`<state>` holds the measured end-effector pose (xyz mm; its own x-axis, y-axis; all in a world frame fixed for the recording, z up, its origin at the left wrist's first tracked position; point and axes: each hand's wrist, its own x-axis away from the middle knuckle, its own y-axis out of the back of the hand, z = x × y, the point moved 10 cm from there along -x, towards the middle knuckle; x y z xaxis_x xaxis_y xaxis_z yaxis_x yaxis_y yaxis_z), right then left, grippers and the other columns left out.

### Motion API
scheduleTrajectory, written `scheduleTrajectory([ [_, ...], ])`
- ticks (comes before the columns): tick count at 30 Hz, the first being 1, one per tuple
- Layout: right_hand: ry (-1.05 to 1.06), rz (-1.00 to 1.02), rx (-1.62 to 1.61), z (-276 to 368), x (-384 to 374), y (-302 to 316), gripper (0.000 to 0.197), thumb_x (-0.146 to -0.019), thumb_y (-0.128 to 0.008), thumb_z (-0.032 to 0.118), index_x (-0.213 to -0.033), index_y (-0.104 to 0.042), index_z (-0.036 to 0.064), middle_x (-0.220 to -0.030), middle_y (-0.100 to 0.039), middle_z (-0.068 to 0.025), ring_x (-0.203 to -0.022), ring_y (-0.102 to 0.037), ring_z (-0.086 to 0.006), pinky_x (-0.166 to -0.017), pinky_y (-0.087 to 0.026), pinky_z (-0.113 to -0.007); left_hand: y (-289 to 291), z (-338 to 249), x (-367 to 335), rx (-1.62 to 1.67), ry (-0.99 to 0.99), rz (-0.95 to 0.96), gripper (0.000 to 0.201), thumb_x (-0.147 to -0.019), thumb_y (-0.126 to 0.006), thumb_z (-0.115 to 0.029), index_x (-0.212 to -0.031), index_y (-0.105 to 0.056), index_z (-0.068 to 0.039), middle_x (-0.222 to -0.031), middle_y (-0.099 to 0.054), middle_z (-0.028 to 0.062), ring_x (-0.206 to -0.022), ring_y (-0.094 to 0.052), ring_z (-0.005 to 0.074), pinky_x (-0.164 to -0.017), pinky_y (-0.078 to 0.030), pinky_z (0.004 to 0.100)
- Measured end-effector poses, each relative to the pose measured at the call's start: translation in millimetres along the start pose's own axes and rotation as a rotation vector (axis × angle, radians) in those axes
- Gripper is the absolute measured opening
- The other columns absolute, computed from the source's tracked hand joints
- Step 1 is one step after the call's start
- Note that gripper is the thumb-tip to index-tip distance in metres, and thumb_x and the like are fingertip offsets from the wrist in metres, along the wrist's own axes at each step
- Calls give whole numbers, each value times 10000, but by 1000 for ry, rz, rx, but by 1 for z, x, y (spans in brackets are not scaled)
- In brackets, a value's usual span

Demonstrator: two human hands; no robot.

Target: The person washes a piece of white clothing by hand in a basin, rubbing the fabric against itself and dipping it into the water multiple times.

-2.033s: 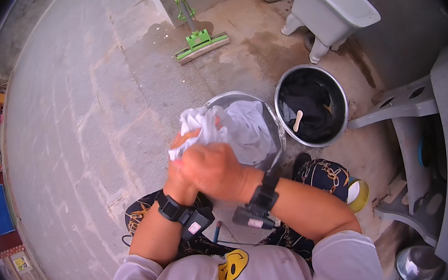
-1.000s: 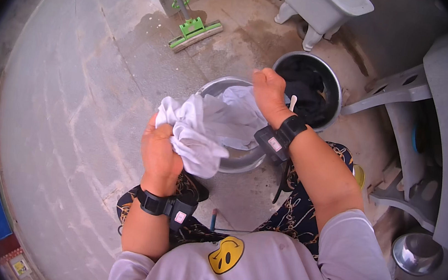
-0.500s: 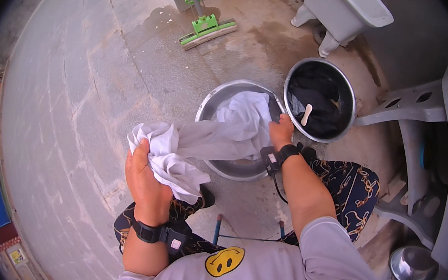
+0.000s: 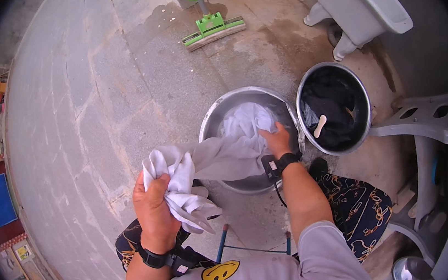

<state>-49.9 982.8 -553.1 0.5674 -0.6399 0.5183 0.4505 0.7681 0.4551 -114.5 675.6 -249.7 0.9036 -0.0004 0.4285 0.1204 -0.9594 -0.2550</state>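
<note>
A long wet white cloth (image 4: 224,159) stretches from my left hand into a metal basin (image 4: 249,184) on the ground. My left hand (image 4: 158,210) is closed round a bunched end, with folds hanging over the fingers outside the basin's near left rim. Over the basin, my right hand (image 4: 278,142) grips the cloth's other part near the basin's right side; its fingertips are partly hidden in the folds. The rest of the cloth lies heaped inside the basin.
A second metal basin (image 4: 369,120) with dark clothes (image 4: 331,99) and a pale spoon-shaped thing (image 4: 320,126) stands touching on the right. Beyond are a green mop (image 4: 212,27) and a white footed tub (image 4: 354,14). At right stand a grey plastic chair (image 4: 424,127) and a small metal bowl (image 4: 413,275).
My right hand has shifted left and down onto the cloth inside the basin. My left hand has turned and drawn slightly nearer with its bunched end. The view has shifted a little.
</note>
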Motion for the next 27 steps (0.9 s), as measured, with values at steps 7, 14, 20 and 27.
scheduleTrajectory([
  [7, 90, 62, -100, 17, 6, 7, 348, -794, -593, 162, -1079, -602, -38, -1020, -632, -224, -992, -598, -319, -857, -442, -337, -10, 16, -2, 31, 39, 103, 381, -720, -427, 112, -1069, -566, 52, -992, -632, 139, -884, -630, 211, -824, -505, 327],
  [14, 300, 65, -5, 112, 42, 60, 266, -820, -529, 117, -1041, -617, -4, -972, -635, -231, -945, -607, -333, -824, -446, -350, -6, 12, -9, 14, -53, 110, 433, -651, -346, 148, -998, -583, 42, -917, -628, 101, -810, -615, 170, -743, -496, 273],
  [20, 558, 184, 85, 206, 91, 107, 252, -836, -534, 88, -1053, -604, -17, -917, -647, -143, -858, -600, -202, -780, -458, -293, 14, -9, -19, 53, -165, 37, 446, -655, -351, 159, -1043, -528, 29, -955, -600, 116, -840, -622, 220, -778, -517, 341],
  [27, 652, 262, -113, 267, 151, 159, 244, -882, -506, 72, -1090, -585, -28, -925, -652, -78, -821, -581, -106, -747, -469, -250, 29, -2, -28, 40, -211, -17, 447, -655, -356, 171, -1042, -529, 30, -926, -596, 105, -841, -620, 217, -759, -519, 338],
])
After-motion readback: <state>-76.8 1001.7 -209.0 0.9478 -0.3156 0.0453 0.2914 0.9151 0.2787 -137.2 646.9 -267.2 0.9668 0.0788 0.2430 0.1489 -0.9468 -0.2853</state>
